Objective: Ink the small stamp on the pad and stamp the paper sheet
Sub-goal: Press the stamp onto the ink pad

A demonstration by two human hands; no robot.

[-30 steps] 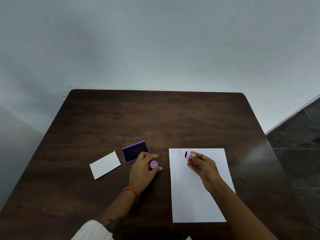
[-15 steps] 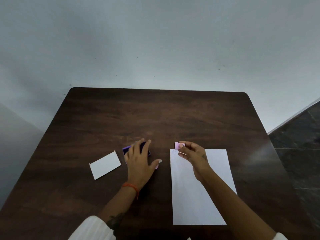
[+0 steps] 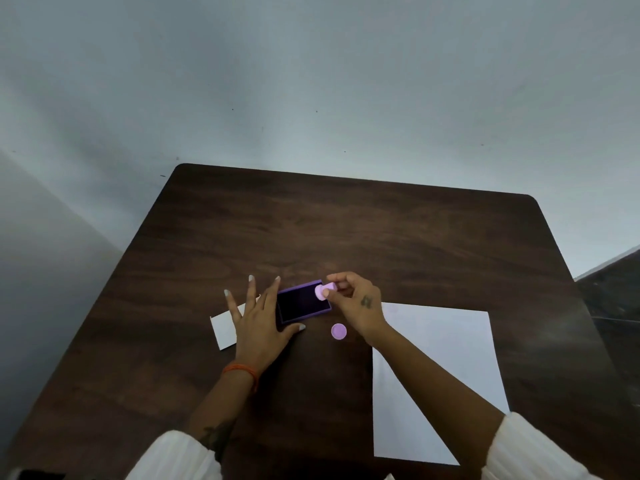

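The purple ink pad (image 3: 302,304) lies open on the dark wooden table (image 3: 346,233), its dark ink surface showing. My right hand (image 3: 356,304) pinches the small pink stamp (image 3: 323,291) over the pad's right end, its round face turned toward the pad. My left hand (image 3: 258,320) rests flat on the table with fingers spread, its thumb and forefinger against the pad's left side. The white paper sheet (image 3: 440,368) lies to the right, partly under my right forearm. A faint stamp mark shows near its top left corner.
A round pink cap (image 3: 338,331) lies on the table just below the pad. A small white card (image 3: 223,329) sits to the left, partly under my left hand. A pale wall stands behind the table; dark floor shows at the right.
My right hand carried the stamp left from the paper's top corner to above the ink pad. My left hand let go of the pink cap and moved to the pad's left side.
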